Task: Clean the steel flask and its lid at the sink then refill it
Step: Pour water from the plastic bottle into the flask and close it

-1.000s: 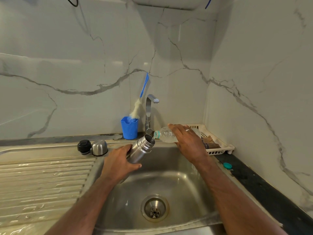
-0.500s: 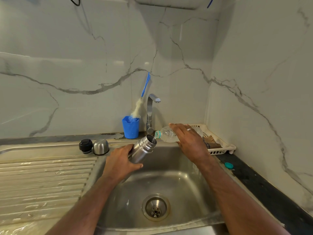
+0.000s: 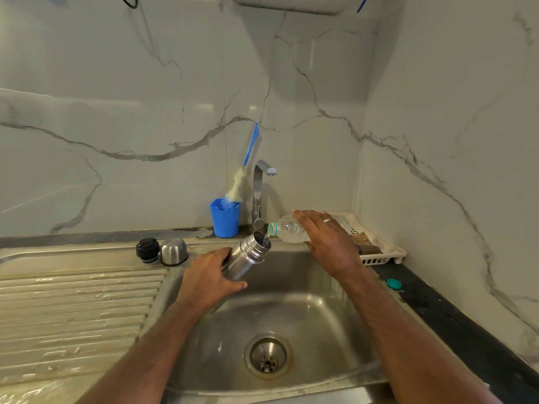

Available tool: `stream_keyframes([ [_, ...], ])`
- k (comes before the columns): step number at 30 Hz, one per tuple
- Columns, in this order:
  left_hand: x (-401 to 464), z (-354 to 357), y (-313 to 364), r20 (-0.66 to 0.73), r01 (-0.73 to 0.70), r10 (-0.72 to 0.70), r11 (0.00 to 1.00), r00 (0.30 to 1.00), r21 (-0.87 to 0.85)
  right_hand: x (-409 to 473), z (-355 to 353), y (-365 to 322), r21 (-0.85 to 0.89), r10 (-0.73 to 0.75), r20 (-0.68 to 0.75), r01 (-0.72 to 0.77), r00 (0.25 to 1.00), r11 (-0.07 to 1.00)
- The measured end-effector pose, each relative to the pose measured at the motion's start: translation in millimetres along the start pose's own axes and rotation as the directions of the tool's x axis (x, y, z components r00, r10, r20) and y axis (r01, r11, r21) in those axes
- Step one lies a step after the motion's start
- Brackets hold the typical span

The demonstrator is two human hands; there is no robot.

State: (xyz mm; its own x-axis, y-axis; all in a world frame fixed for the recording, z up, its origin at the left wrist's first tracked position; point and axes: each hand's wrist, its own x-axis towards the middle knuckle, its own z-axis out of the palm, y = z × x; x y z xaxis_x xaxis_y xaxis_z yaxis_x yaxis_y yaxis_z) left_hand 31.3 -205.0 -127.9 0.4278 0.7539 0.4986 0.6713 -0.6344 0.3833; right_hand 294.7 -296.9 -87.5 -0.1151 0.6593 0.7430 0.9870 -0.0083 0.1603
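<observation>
Gripping the steel flask (image 3: 246, 259) round its lower body, the left hand (image 3: 208, 282) tilts it over the sink (image 3: 291, 310). Fingers of the right hand (image 3: 329, 242) curl round a clear plastic bottle (image 3: 287, 228), whose mouth pours water into the flask's open neck. Both lid pieces, a black stopper (image 3: 148, 249) and a steel cap (image 3: 173, 251), stand on the wet ribbed drainboard (image 3: 73, 304). Marble-veined walls (image 3: 116, 112) meet in a corner behind the tap (image 3: 258, 193); a dark counter (image 3: 455, 325) runs along the right.

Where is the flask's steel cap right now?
In the head view, the steel cap stands on the sink ledge at left, right beside the black stopper, just left of the left hand.
</observation>
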Motion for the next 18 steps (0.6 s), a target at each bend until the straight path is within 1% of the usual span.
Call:
stream_keyframes([
  [13, 0.5, 0.2, 0.7, 0.018, -0.009, 0.008, 1.0, 1.0, 0.009, -0.7, 0.4, 1.4, 0.008, -0.004, -0.005, 0.004, 1.0, 1.0],
  [18, 0.8, 0.9, -0.1, 0.021, -0.009, 0.009, 1.0, 1.0, 0.008, -0.8, 0.2, 1.7, -0.001, -0.008, -0.027, 0.008, 1.0, 1.0],
])
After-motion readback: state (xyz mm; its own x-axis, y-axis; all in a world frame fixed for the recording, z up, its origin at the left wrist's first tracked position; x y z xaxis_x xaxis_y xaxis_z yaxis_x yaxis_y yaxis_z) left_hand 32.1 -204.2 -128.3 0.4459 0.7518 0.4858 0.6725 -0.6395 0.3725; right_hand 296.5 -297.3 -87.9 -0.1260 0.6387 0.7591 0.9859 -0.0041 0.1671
